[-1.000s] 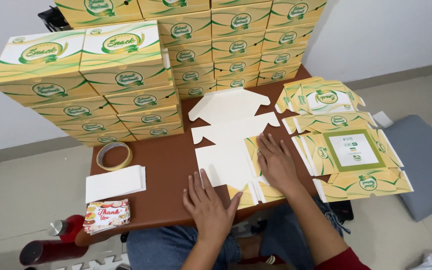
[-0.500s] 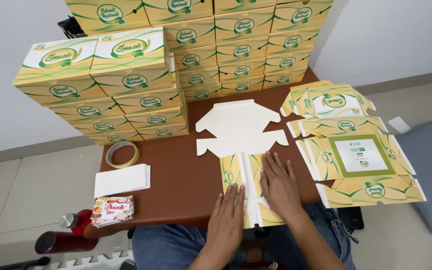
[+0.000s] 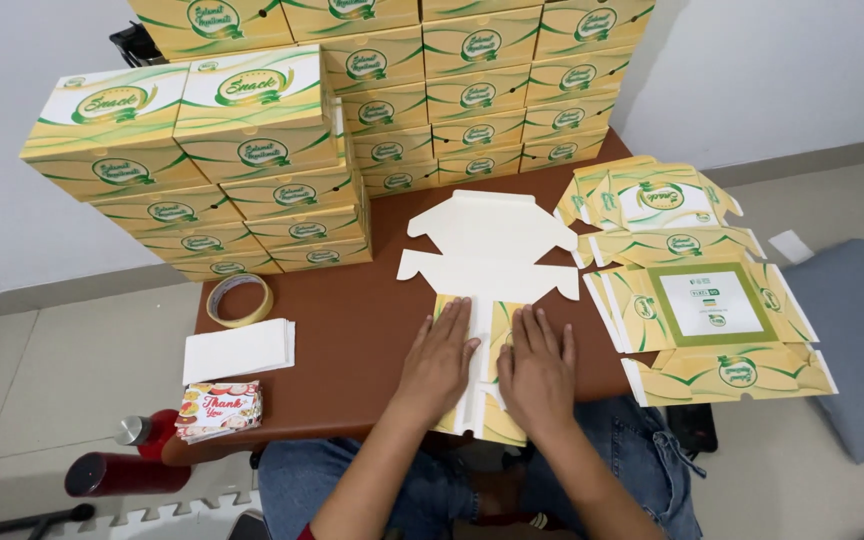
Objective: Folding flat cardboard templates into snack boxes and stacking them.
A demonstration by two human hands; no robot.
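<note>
Folded over since a second ago: near flaps of the cardboard blank (image 3: 487,245), then lying flat and all white, now showing yellow-green print under the palms. Drawn in side by side as well, both hands, closer to the near edge of the brown table (image 3: 352,340).

Nearest, left hand (image 3: 439,362) and right hand (image 3: 537,372): spread flat, palms down, fingers straight and pointing far, pressing the folded flaps against the table. Nothing gripped or pinched; only touching and holding down, with a narrow white strip of the blank between them.

Judging by what lies here: near end of the blank creased inward, far part untouched, white side up, its side tabs and top flap spread flat at mid-table. No walls raised, nothing locked, so early in shaping this one.

Left of the hands: packet of printed cards (image 3: 218,410) at the near corner, stack of white sheets (image 3: 239,350) just beyond it, roll of tape (image 3: 239,300) further still. Below the table edge, a red bottle (image 3: 127,473) on the floor.

Right of the hands: pile of flat printed blanks (image 3: 707,305), print up, overhanging the table's right side, not yet folded.

Farthest: finished boxes (image 3: 252,140) stacked many high at far left and along the back wall.
</note>
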